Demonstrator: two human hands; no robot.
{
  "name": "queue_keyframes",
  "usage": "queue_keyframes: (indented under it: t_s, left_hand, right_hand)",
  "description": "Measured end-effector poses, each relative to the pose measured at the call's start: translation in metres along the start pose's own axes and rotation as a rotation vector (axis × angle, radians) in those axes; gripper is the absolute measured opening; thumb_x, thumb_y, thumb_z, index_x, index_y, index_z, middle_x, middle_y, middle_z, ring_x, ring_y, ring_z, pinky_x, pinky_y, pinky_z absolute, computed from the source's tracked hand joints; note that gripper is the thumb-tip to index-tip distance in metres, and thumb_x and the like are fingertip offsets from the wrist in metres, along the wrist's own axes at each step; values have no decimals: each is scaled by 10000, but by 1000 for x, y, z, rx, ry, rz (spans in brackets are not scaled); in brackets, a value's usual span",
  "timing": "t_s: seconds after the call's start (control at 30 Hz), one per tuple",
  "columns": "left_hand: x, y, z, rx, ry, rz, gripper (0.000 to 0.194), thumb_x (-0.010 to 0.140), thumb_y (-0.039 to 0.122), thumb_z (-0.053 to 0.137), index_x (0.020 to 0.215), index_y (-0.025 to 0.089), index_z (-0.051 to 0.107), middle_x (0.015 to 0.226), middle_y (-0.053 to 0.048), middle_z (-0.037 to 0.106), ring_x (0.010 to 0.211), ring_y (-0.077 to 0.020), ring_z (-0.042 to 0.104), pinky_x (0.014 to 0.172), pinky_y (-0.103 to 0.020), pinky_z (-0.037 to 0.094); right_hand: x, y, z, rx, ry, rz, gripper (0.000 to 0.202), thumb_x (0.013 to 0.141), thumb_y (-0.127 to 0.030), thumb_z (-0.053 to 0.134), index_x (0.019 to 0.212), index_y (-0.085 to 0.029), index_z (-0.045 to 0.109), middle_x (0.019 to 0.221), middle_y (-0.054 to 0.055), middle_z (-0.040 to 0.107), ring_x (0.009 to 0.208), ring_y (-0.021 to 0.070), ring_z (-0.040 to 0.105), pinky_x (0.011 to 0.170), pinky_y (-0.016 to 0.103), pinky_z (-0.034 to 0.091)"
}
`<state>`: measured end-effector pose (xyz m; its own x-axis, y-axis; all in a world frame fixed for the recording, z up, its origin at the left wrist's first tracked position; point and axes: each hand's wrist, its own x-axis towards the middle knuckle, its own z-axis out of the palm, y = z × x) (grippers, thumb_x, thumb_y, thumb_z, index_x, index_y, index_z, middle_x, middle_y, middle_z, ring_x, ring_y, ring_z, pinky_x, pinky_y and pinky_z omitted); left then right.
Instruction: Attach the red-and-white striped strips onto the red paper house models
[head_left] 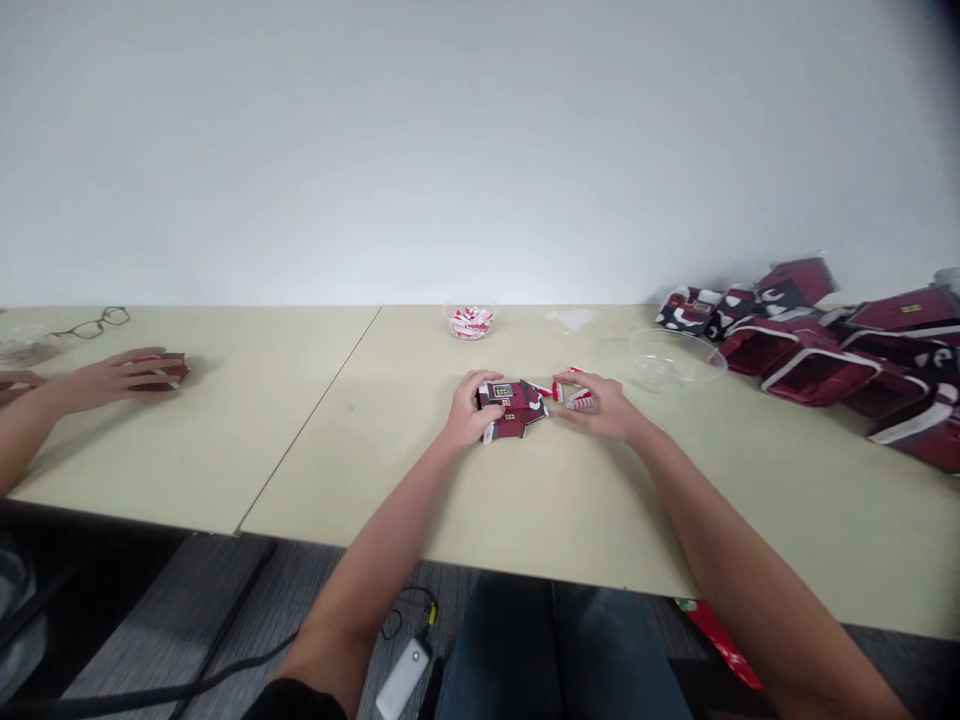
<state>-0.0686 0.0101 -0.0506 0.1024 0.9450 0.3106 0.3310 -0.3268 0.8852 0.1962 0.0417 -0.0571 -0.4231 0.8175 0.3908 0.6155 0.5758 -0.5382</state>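
Note:
My left hand [470,412] is closed around the left end of a small dark red toy house [513,412] with yellow windows and a dark, white-patched roof. The house lies on its side, its roof pointing right. Just off the roof, my right hand [600,405] pinches a small red-and-white piece [557,391] between thumb and fingertips. Red-and-white striped pieces [580,401] show under and between the right fingers, partly hidden by them. Whether these rest on the table or in the hand, I cannot tell.
Behind stands a clear bowl [471,322] of red-and-white pieces. Right of my hands is a clear plastic container [677,361], then a pile of dark red houses [817,372]. At left, another person's hand [112,383] holds a dark red piece [169,371], near eyeglasses [91,327].

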Motion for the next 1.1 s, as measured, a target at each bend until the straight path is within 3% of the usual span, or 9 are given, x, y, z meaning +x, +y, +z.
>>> queue_keyframes:
  t_s: [0.1, 0.33, 0.5, 0.63, 0.73, 0.9, 1.0, 1.1]
  left_hand:
    - [1, 2, -1, 28, 45, -15, 533, 686, 319, 588, 1176, 110, 582, 1168, -56, 517, 1008, -40, 510, 876, -107, 414]
    - [-2, 15, -4, 155, 132, -2, 610, 785, 576, 548, 1184, 118, 589, 1178, -73, 520, 1037, -33, 504, 876, -89, 413]
    - [4, 13, -13, -18, 161, -159, 617, 845, 594, 396, 1131, 76, 570, 1047, -61, 572, 713, 36, 491, 645, -59, 388]
    - [10, 10, -18, -112, 163, -279, 598, 790, 576, 443, 1046, 48, 558, 962, -54, 589, 563, 58, 434, 526, -58, 332]
    - [11, 11, -18, -114, 127, -332, 560, 746, 526, 514, 1038, 51, 565, 887, -39, 594, 518, 57, 425, 509, -61, 321]
    - [9, 18, -14, -43, 93, -306, 493, 690, 443, 604, 990, 53, 630, 911, -41, 604, 649, 40, 507, 592, -44, 377]
    - [8, 20, -12, 9, 86, -273, 481, 691, 431, 618, 989, 56, 658, 956, -47, 605, 761, 21, 548, 653, -38, 412]
    - [5, 21, -10, 43, 43, -277, 490, 709, 440, 620, 1016, 60, 663, 952, -47, 605, 730, 29, 535, 645, -42, 410]
  right_hand:
    - [-4, 5, 0, -238, 24, 27, 294, 843, -352, 571, 1100, -253, 675, 1174, 87, 652, 1145, 283, 552, 924, 454, 341]
    - [2, -13, 14, -514, 14, 84, 304, 901, -446, 521, 1058, -237, 675, 1140, 109, 656, 1089, 282, 503, 839, 424, 252]
    - [4, -15, 14, -490, 32, 146, 309, 960, -251, 390, 1103, -238, 664, 1098, 108, 678, 1076, 270, 507, 859, 447, 218]
    - [3, -21, 13, -336, 251, 184, 315, 968, -275, 382, 1062, -221, 677, 1037, 93, 695, 984, 251, 559, 879, 442, 235]
    - [3, -32, 18, -68, 356, 156, 299, 959, -343, 408, 1032, -222, 672, 1018, 64, 701, 931, 220, 604, 907, 424, 307]
    - [2, -53, 33, 402, 334, 85, 295, 924, -420, 461, 1003, -209, 650, 1008, 56, 697, 944, 196, 637, 864, 345, 477]
    - [2, -61, 38, 497, 313, 65, 268, 922, -399, 481, 998, -203, 647, 1008, 51, 696, 957, 188, 641, 886, 334, 489]
    - [2, -65, 41, 536, 311, 62, 258, 924, -383, 488, 991, -193, 650, 1004, 55, 695, 955, 187, 645, 878, 329, 496]
